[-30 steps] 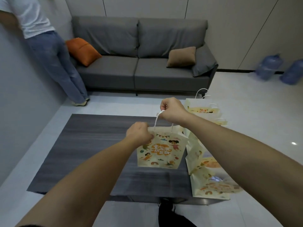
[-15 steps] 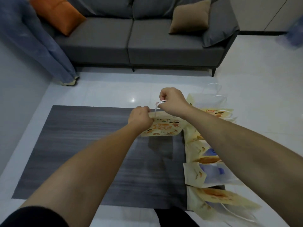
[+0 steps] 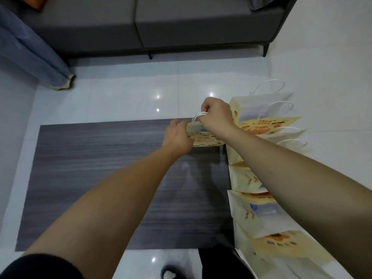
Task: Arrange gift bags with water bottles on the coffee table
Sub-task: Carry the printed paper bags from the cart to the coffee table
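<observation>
head view, cream gift bag (image 3: 203, 137) printed with orange cartoon figures at the far edge of the dark coffee table (image 3: 100, 178), right hand (image 3: 216, 115) clenching its white handles (image 3: 198, 115), left hand (image 3: 177, 135) loose beside it, fingers relaxed

**Dim, cool room light with ceiling glare on the tiles**

Light is low and bluish. Small white glints dot the glossy floor (image 3: 141, 97) beyond the bench's (image 3: 100, 178) far edge. Soft shadows of the arms fall on the bench. Wide-angle bending stretches the corners; the left hand (image 3: 177, 135) is slightly motion-blurred.
</observation>
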Demonstrator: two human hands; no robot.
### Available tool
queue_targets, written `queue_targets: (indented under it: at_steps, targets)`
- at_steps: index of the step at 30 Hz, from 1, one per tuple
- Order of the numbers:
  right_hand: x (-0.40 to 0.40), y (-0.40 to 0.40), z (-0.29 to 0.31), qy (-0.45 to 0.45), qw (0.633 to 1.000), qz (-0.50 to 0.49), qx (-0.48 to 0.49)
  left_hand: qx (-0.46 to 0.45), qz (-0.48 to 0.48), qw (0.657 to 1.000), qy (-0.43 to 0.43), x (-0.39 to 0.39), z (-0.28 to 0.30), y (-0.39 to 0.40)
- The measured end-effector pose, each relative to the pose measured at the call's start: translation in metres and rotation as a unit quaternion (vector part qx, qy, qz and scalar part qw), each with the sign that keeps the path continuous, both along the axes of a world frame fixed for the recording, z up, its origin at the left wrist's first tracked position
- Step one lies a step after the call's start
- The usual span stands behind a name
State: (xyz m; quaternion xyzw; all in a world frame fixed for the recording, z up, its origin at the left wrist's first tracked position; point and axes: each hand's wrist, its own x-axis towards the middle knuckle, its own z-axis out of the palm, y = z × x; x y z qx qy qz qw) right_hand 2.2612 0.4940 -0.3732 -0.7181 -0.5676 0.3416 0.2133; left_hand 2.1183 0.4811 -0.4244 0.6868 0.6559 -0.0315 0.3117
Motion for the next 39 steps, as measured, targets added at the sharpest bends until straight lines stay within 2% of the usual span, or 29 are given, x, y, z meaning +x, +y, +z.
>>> queue_targets:
  at_steps: [7, 14, 19, 24, 32, 39]
  targets:
    - [0.002, 0.002, -0.002, 0.017, 0.998, -0.050, -0.018, 0.009, -0.009, 1.000, -0.020, -0.002, 0.002, 0.003]
    - [-0.008, -0.020, 0.020, -0.005, 0.995, -0.096, -0.011, 0.037, -0.042, 0.998, -0.025, -0.018, 0.031, -0.004]
    - [-0.019, -0.054, 0.066, -0.036, 0.990, -0.139, 0.013, 0.060, -0.096, 0.993, -0.030, -0.034, 0.074, -0.015]
    - [-0.031, -0.126, 0.113, -0.064, 0.974, -0.214, 0.038, 0.105, -0.162, 0.980, -0.050, -0.043, 0.134, -0.042]
    - [-0.047, -0.284, 0.163, -0.102, 0.930, -0.350, 0.048, 0.169, -0.332, 0.924, -0.090, -0.015, 0.207, -0.131]
    - [-0.031, -0.443, 0.197, -0.100, 0.863, -0.492, 0.058, 0.189, -0.489, 0.843, -0.121, 0.048, 0.245, -0.275]
